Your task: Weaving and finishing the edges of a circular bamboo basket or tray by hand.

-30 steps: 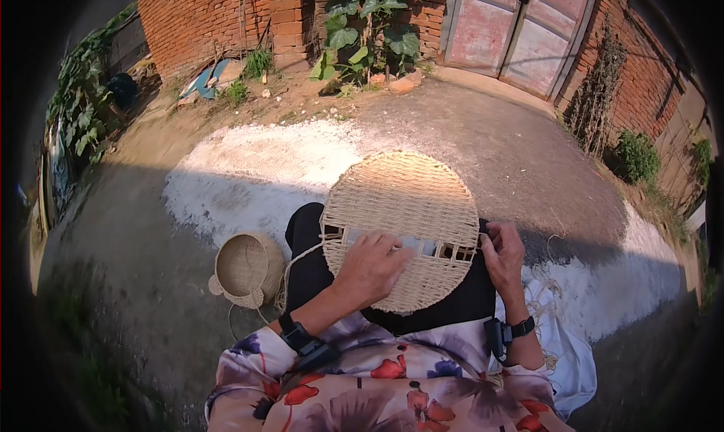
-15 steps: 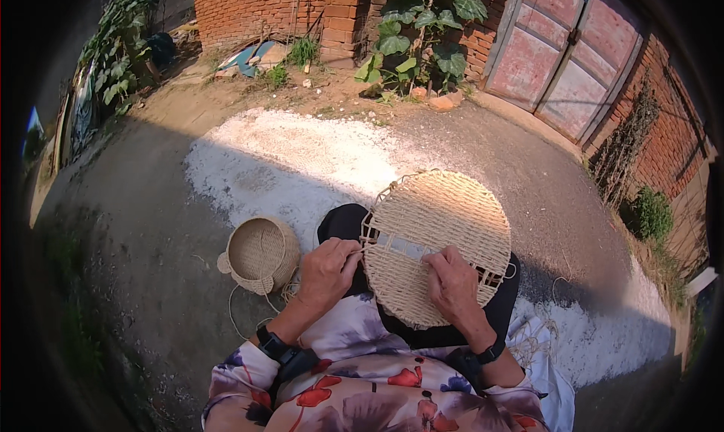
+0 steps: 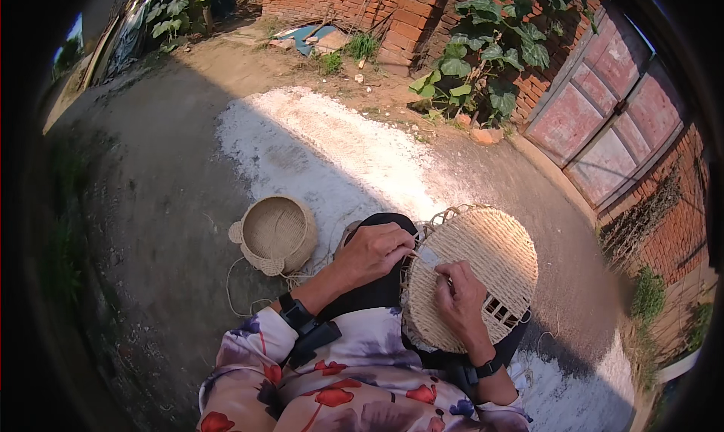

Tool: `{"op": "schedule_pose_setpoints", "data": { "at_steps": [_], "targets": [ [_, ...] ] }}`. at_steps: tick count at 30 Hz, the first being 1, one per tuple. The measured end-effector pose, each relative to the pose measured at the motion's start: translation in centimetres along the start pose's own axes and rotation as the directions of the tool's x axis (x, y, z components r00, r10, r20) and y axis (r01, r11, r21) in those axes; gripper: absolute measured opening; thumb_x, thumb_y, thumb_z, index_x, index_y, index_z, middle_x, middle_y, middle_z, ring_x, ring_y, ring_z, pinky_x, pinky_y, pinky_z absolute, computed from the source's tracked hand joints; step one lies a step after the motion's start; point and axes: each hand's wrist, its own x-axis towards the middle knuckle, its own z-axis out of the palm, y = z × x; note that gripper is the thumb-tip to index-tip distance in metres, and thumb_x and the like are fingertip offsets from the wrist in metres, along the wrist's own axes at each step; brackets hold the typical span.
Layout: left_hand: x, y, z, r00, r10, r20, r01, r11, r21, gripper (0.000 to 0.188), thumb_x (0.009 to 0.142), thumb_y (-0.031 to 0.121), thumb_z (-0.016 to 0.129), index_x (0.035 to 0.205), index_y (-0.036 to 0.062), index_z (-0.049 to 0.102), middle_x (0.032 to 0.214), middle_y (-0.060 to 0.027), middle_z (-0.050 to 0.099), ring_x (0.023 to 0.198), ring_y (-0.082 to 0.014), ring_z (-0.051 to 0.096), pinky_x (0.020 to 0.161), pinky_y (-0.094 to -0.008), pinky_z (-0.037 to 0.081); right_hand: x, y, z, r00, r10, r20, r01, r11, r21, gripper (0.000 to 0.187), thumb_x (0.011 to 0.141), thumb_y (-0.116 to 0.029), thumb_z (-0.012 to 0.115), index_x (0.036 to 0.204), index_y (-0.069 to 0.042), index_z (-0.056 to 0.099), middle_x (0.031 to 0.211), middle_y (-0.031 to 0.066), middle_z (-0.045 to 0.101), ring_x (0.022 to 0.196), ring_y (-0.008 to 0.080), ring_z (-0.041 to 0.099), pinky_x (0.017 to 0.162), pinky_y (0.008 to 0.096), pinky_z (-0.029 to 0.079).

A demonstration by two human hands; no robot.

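One round, flat disc (image 3: 501, 243) of pale twisted cord, its ribbed weave coarse and its rim looped along the upper left, lies tilted across the person's dark-trousered lap (image 3: 362, 292). A row of open gaps (image 3: 499, 309) shows near its lower right edge. The left hand (image 3: 371, 252) has its thumb and fingers pinched together on a thin strand at the disc's left rim; the right hand (image 3: 461, 300) rests on the weave with fingers curled inward, and whether they grip a strand cannot be told. On the rough grey ground (image 3: 166, 206), left of the knees, sits one rounded woven basket (image 3: 300, 243) with two small round tabs, loose cord (image 3: 229, 285) beside it.
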Motion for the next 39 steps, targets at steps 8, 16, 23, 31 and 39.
{"op": "schedule_pose_setpoints", "data": {
  "at_steps": [8,16,23,31,39],
  "targets": [
    [-0.8,-0.8,0.8,0.999,-0.021,-0.049,0.014,0.991,-0.137,0.008,0.08,0.002,0.069,0.085,0.0014,0.063,0.078,-0.0101,0.064,0.072,-0.027,0.065,0.064,-0.0362,0.052,0.0,-0.3,-0.1,1.0,0.011,0.003,-0.011,1.0,-0.017,0.019,0.081,0.003,0.063,0.098,-0.006,0.063,0.082,0.0095,0.056,0.062,0.0249,0.059,0.056,0.0345,0.045],
    [0.9,-2.3,1.3,0.998,-0.065,-0.001,0.064,0.982,-0.177,0.005,0.081,0.002,0.068,0.085,0.0022,0.065,0.079,-0.0097,0.065,0.07,-0.0239,0.065,0.063,-0.0324,0.051,0.3,-0.6,0.5,0.999,0.034,-0.019,-0.035,0.999,-0.038,0.021,0.082,0.004,0.063,0.101,-0.005,0.064,0.08,0.0096,0.055,0.059,0.0224,0.057,0.055,0.0333,0.045],
    [-0.9,-3.1,0.9,0.91,-0.322,0.262,0.412,0.777,-0.476,0.008,0.084,0.007,0.069,0.085,0.0013,0.064,0.078,-0.0082,0.064,0.069,-0.0195,0.063,0.063,-0.0295,0.049,1.8,-1.4,1.4,1.0,-0.007,-0.016,0.007,0.999,-0.042,0.021,0.083,0.003,0.063,0.101,-0.006,0.068,0.074,0.0101,0.05,0.06,0.0257,0.056,0.054,0.0345,0.044],
    [0.1,-4.0,2.5,0.971,-0.146,0.187,0.185,0.96,-0.209,0.018,0.087,0.019,0.066,0.084,0.0018,0.065,0.079,-0.0095,0.06,0.072,-0.0255,0.059,0.068,-0.0351,0.048,1.9,-1.1,1.2,1.0,0.007,0.008,-0.007,0.999,-0.037,0.019,0.083,0.004,0.062,0.098,-0.006,0.068,0.074,0.0106,0.049,0.06,0.0269,0.056,0.054,0.0358,0.043],
    [0.0,-1.3,3.3,0.998,-0.051,0.04,0.049,0.998,0.049,0.019,0.087,0.023,0.063,0.081,0.0048,0.065,0.083,-0.0116,0.053,0.084,-0.0286,0.057,0.074,-0.0391,0.047,1.8,-0.3,0.8,0.996,0.072,-0.056,-0.065,0.99,0.125,0.017,0.084,0.003,0.062,0.099,-0.004,0.067,0.074,0.0104,0.049,0.061,0.0234,0.056,0.056,0.0341,0.044]
  ]
}}
